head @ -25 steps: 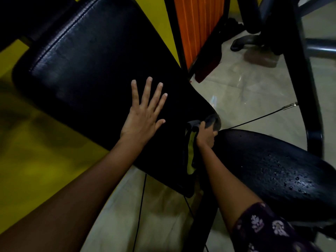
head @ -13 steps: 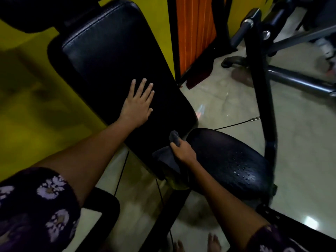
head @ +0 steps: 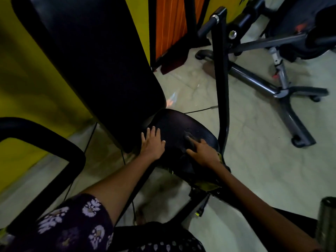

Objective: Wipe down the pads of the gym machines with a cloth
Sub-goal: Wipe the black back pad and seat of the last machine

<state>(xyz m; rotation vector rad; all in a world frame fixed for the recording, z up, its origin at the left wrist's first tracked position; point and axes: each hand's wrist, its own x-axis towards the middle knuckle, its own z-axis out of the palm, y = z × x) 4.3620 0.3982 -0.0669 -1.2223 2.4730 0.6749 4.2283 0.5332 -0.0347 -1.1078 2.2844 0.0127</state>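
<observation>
A person leans over a black gym machine, seen from their own head looking down. The left hand (head: 153,141) lies flat on the near left edge of the round black seat pad (head: 174,124), fingers straight and slightly spread, grasping nothing. The right hand (head: 203,151) rests on the near right part of the same seat pad, fingers stretched forward and pressing down on a dark cloth (head: 190,140). The cloth lies bunched under the fingertips and trails off the pad's near edge, where a yellow-green patch of it shows. A tall black back pad (head: 94,66) rises tilted just beyond the seat pad's far left edge. A black upright frame bar (head: 221,70) stands at the seat pad's right edge. The floor (head: 254,160) is pale and glossy. Both forearms are bare, with a dark floral sleeve (head: 72,226) on the left arm.
</observation>
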